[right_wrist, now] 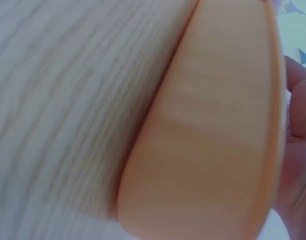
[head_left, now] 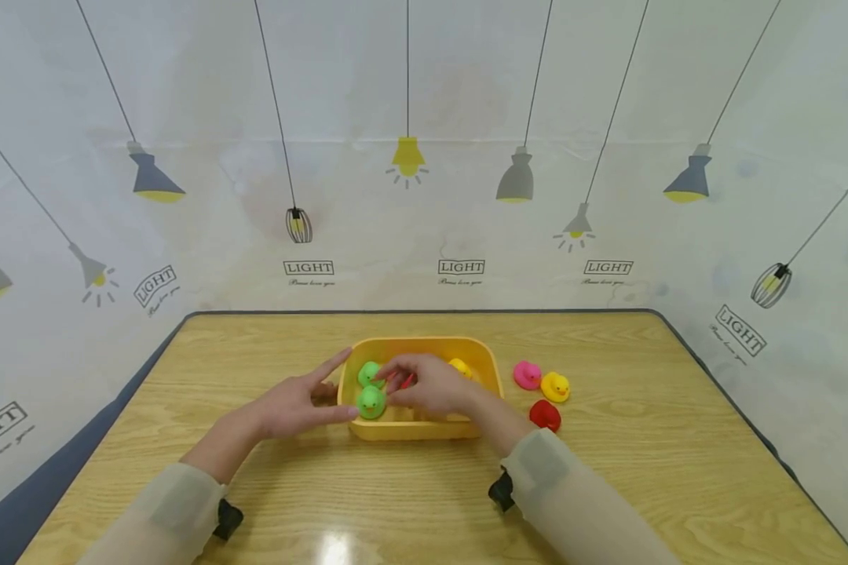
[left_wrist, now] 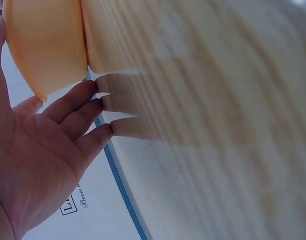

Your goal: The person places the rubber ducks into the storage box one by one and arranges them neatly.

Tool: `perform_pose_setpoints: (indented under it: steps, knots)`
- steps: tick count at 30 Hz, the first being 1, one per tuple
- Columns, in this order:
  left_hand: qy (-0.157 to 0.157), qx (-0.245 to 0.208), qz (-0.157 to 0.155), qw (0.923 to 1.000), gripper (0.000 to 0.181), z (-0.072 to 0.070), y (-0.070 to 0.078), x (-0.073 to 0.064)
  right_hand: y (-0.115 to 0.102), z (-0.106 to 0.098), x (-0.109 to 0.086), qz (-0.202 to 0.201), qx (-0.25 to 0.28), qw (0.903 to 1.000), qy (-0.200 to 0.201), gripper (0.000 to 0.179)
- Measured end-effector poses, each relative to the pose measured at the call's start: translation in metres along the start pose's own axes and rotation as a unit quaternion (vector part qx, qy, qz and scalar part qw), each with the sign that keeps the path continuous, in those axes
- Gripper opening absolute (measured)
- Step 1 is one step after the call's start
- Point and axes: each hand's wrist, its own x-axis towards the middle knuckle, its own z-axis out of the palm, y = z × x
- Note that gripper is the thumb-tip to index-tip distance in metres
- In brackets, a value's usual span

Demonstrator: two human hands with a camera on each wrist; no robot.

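Observation:
A yellow rectangular bin (head_left: 424, 431) stands on the table, with two green rubber ducks, a front one (head_left: 371, 403) and a back one (head_left: 370, 374), at its left end. My left hand (head_left: 293, 404) spreads around that end, thumb and forefinger at the rim. In the left wrist view its other fingers reach toward the tabletop. Over the bin's inside, my right hand (head_left: 431, 384) arches with bent fingers, tips right beside the green ducks. A red toy (head_left: 407, 381) shows partly beneath its palm, between thumb and fingers. Behind that hand a yellow duck (head_left: 459, 367) is half hidden.
Right of the bin lie a pink duck (head_left: 527, 375), a yellow duck (head_left: 555, 387) and a red duck (head_left: 545, 416). The wood-grain table (head_left: 650, 455) meets a light wall covering (head_left: 367, 290) printed with lamps at the back and sides.

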Motion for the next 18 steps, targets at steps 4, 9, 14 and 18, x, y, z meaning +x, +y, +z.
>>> perform_pose_setpoints:
  steps: [4,9,14,18]
  knots:
    - [-0.001,0.0,-0.004,1.0,0.106,0.0,0.0,-0.001,-0.001,-0.01,-0.009,-0.006,0.0,1.0,0.003,0.035]
    - [-0.002,-0.004,-0.004,1.0,0.107,-0.001,0.001,-0.001,-0.002,-0.024,-0.025,-0.004,0.019,0.9998,0.006,0.034]
    - [0.0,-0.001,-0.004,1.0,0.108,-0.001,0.001,-0.001,0.002,-0.044,-0.046,-0.012,0.021,0.9994,0.023,0.03]
    - [0.001,0.003,-0.003,1.0,0.108,-0.002,0.001,-0.001,0.009,-0.063,-0.066,-0.011,0.012,0.9989,0.044,0.028]
